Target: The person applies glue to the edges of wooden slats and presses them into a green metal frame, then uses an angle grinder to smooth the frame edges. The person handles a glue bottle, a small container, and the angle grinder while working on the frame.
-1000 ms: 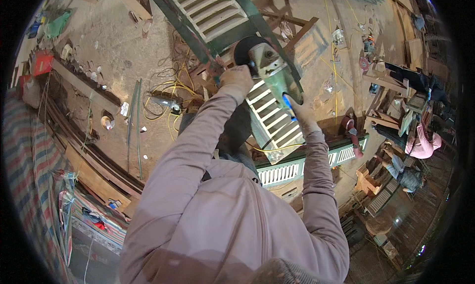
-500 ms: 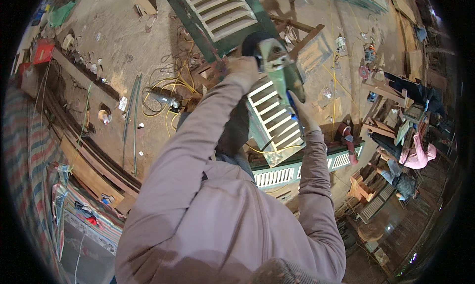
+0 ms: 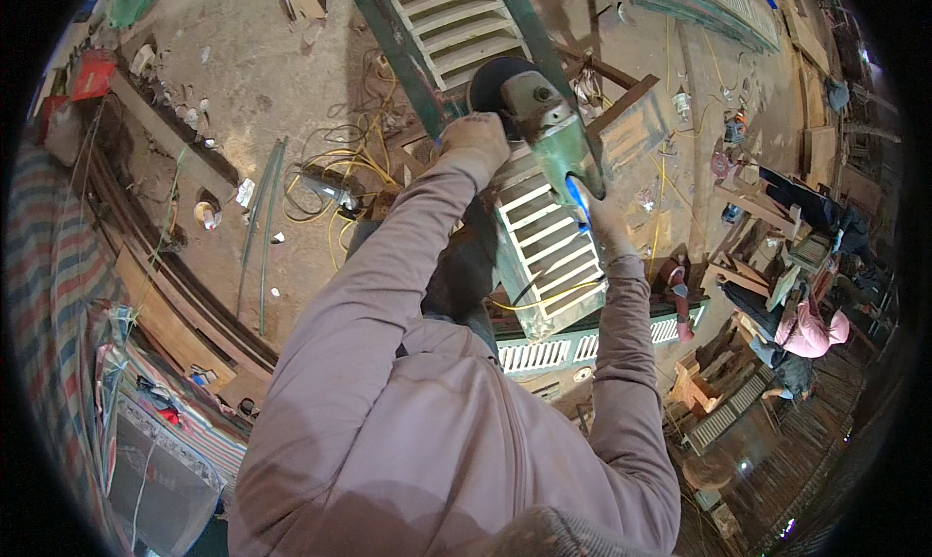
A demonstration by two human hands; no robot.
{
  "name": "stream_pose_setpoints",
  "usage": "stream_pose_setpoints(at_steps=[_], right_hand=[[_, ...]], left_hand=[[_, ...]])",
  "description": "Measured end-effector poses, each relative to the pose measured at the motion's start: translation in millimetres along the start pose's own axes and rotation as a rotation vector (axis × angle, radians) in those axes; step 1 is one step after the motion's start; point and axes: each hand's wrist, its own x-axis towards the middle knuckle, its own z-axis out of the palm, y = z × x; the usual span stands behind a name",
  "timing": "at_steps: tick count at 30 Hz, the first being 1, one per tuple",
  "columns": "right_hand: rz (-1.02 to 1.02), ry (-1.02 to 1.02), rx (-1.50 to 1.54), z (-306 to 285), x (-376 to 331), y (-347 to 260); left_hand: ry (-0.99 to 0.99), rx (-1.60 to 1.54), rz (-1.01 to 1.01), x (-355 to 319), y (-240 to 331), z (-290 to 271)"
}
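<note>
Both gloved hands grip an angle grinder (image 3: 539, 111) held over a louvered shutter panel (image 3: 544, 251). The left hand (image 3: 474, 142) is closed around its side handle, and the right hand (image 3: 604, 222) is wrapped around the green body's rear. Yellow cables (image 3: 340, 183) lie on the floor to the left.

grinder disc (image 3: 490, 83) half hidden, shutter (image 3: 442, 18) cut off

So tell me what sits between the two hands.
In the head view, the angle grinder's green body spans from the left hand to the right hand, above the white louvred shutter.
</note>
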Motion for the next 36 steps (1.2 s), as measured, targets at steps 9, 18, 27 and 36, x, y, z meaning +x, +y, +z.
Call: stream_pose_setpoints(at_steps=[9, 18, 27, 36], right_hand=[[-0.048, 0.085, 0.202, -34, -2, -14], [-0.031, -0.158, -0.071, 36, -58, -51], [0.031, -0.084, -0.144, 22, -62, -30], [0.128, -0.046, 0.032, 5, -42, -5]], left_hand=[[0.008, 0.056, 0.214, 52, 61, 1], [-0.011, 0.004, -0.080, -32, -61, 5], [-0.084, 0.049, -0.102, -34, -38, 11], [-0.068, 0.010, -0.005, -18, 3, 3]])
